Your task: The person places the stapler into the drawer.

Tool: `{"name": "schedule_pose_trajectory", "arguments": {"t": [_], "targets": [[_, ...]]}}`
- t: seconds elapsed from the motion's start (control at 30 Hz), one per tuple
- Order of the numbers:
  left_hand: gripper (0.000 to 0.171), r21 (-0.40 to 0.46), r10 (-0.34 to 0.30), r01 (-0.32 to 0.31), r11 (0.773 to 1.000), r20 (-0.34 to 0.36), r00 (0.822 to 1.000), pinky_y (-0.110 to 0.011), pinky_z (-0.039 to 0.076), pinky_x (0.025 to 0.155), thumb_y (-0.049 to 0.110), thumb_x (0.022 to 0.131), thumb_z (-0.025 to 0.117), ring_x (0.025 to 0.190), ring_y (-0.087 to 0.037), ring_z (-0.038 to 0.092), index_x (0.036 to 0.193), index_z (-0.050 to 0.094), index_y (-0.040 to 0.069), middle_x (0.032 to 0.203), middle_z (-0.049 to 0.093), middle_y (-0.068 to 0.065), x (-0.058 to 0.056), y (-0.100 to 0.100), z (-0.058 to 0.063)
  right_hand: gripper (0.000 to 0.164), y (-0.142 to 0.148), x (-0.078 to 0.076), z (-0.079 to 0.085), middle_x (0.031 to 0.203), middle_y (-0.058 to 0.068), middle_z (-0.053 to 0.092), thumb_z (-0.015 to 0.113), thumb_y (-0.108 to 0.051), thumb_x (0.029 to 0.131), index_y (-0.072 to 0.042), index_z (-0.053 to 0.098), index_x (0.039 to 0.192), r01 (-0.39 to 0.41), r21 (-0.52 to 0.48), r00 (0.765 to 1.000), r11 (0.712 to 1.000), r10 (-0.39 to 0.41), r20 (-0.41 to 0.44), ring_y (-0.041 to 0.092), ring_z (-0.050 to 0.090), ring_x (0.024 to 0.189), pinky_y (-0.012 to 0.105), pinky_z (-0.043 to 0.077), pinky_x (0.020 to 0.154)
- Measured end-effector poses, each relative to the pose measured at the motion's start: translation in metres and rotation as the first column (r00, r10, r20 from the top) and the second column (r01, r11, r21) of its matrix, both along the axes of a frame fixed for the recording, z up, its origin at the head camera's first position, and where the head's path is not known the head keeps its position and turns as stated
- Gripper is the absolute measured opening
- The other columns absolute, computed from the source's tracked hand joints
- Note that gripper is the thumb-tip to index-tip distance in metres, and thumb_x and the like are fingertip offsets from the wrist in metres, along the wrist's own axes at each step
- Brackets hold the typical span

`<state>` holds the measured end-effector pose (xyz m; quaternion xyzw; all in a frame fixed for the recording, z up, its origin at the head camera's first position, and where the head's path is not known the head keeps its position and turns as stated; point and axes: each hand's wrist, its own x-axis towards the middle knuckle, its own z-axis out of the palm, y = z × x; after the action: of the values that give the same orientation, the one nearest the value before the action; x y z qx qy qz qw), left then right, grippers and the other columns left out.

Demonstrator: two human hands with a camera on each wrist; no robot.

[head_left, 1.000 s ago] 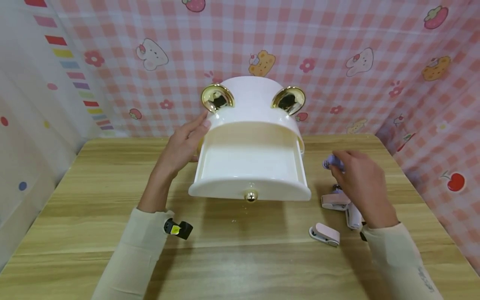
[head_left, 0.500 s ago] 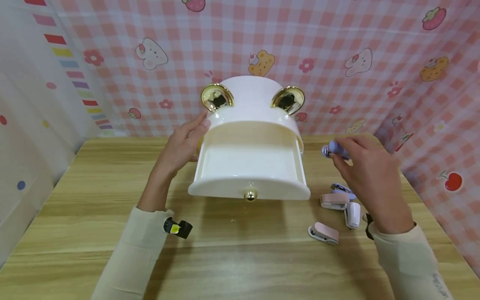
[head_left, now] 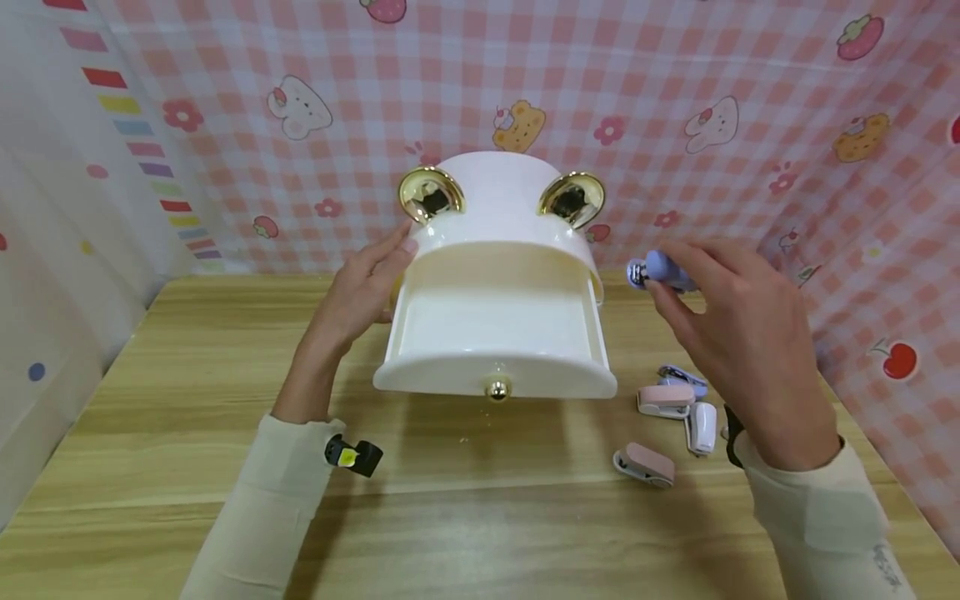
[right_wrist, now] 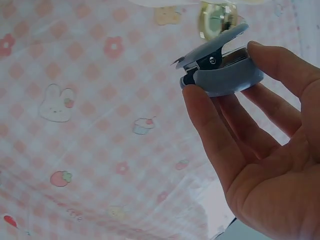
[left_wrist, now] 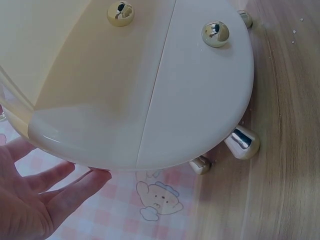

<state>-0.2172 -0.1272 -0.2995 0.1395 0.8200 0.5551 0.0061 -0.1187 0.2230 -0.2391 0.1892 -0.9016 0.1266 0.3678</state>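
At the left, the person's left hand (head_left: 348, 292) is loose, its fingers spread and touching the side of a shiny white plastic box with two round gold eyes (head_left: 502, 196). The box's white drawer with a round gold knob (head_left: 435, 371) is pulled out. To its right, a small pink and white plastic stapler (head_left: 647, 463) lies on the light brown wooden table (head_left: 525, 517). Farther back, a small blue plastic stapler (right_wrist: 227, 80) is up above the table, beside the box but not touching it. It is smooth and curvy, with black and silver bits inside, and its two halves spread apart at one end like a mouth. Below it, another pink stapler (head_left: 666, 397), a blue one (head_left: 690, 385) and a white one (head_left: 703, 427) lie close together. At the far right, the right hand (head_left: 750, 333) pinches the raised blue stapler between thumb and fingers.
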Motion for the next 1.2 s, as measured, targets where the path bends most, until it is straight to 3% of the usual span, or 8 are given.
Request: {"name": "schedule_pose_trajectory", "arguments": {"t": [0.27,0.63,0.93,1.2], "targets": [[0.066,0.004,-0.004,0.004,1.0,0.0,1.0,-0.045,0.063,0.068,0.06,0.103,0.042,0.134,-0.028,0.045,0.16,0.033,0.027,0.164,0.027,0.005,0.0,0.0,0.0,0.031,-0.015,0.005,0.013,0.105,0.015,0.072,0.08,-0.003,0.085,0.001,0.075,0.115,-0.053,-0.02,0.998,0.998,0.052,-0.046,0.033,0.069,0.089,0.051,0.057,0.071],[0.066,0.0,0.005,-0.005,1.0,0.003,1.0,-0.047,0.063,0.069,0.059,0.103,0.042,0.137,-0.027,0.043,0.16,0.033,0.027,0.164,0.027,0.005,0.001,0.001,-0.001,0.039,-0.035,0.007,0.026,0.106,0.013,0.071,0.083,0.001,0.081,-0.001,0.074,0.119,-0.166,0.006,0.986,0.986,0.166,-0.009,0.028,0.068,0.089,0.048,0.057,0.069],[0.064,0.008,0.004,-0.004,1.0,-0.007,1.0,-0.049,0.062,0.067,0.059,0.103,0.043,0.136,-0.026,0.043,0.159,0.033,0.028,0.164,0.027,0.006,0.001,0.002,-0.002,0.031,-0.05,0.0,0.031,0.106,0.013,0.071,0.082,0.002,0.081,0.001,0.075,0.111,-0.259,0.041,0.965,0.965,0.26,-0.022,0.03,0.067,0.092,0.048,0.058,0.076],[0.064,0.01,-0.005,0.005,1.0,-0.014,1.0,-0.045,0.063,0.065,0.058,0.104,0.042,0.136,-0.026,0.042,0.159,0.033,0.029,0.164,0.027,0.006,0.001,0.003,-0.003,0.029,-0.063,-0.008,0.029,0.103,0.014,0.071,0.082,-0.004,0.084,0.0,0.076,0.112,-0.302,0.096,0.953,0.948,0.299,0.043,0.029,0.067,0.09,0.043,0.058,0.073]]}}
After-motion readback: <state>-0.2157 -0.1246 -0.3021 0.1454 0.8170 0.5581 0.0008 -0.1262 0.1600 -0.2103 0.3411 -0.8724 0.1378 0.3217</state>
